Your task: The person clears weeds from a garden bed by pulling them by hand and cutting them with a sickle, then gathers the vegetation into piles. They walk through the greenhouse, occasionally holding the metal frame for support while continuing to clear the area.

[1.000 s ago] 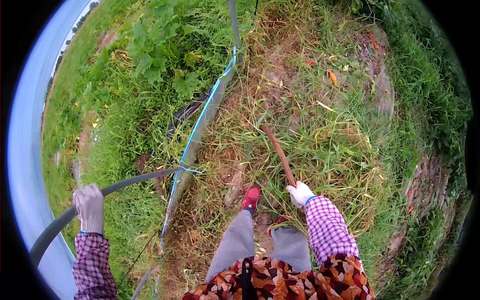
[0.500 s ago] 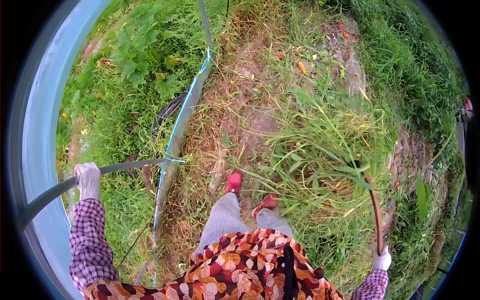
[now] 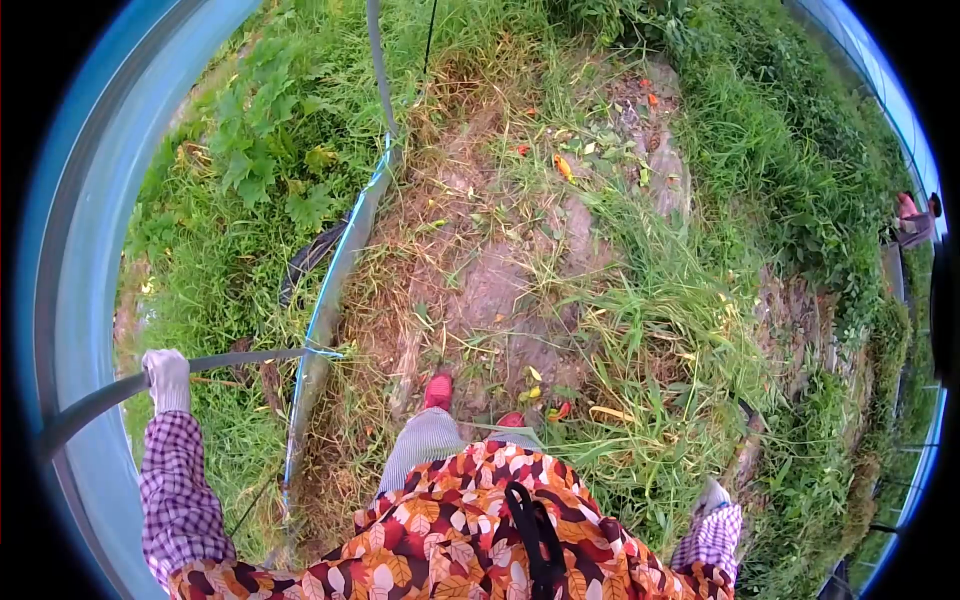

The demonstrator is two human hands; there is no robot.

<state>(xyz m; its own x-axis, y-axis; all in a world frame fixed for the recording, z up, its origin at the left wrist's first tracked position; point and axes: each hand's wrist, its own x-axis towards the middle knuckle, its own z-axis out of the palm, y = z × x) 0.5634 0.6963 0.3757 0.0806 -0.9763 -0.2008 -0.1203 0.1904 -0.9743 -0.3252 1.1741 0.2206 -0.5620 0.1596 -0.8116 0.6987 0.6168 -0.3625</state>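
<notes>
My left hand [image 3: 167,374], in a white glove, is wrapped round a dark curved pipe [image 3: 225,360] of the frame at the left. At the lower right my right hand [image 3: 710,498], also gloved in white, is low over the grass; its fingers are blurred and partly hidden. A brownish handle [image 3: 745,450] shows just above it, with its dark end in the weeds. Whether the fingers close round this handle cannot be made out. Cut grass [image 3: 660,370] lies in a heap beyond the hand.
Red shoes [image 3: 438,391] stand on bare soil [image 3: 490,290]. A low plastic edge with blue cord [image 3: 330,290] runs along the left. Orange and red peppers [image 3: 563,167] lie scattered ahead. Dense weeds [image 3: 790,130] grow at the right, where another person [image 3: 913,220] is far off.
My right hand has moved left and nearer my body. The clump of grass lifted by the tool has dropped lower and spread out. My left hand still grips the pipe.
</notes>
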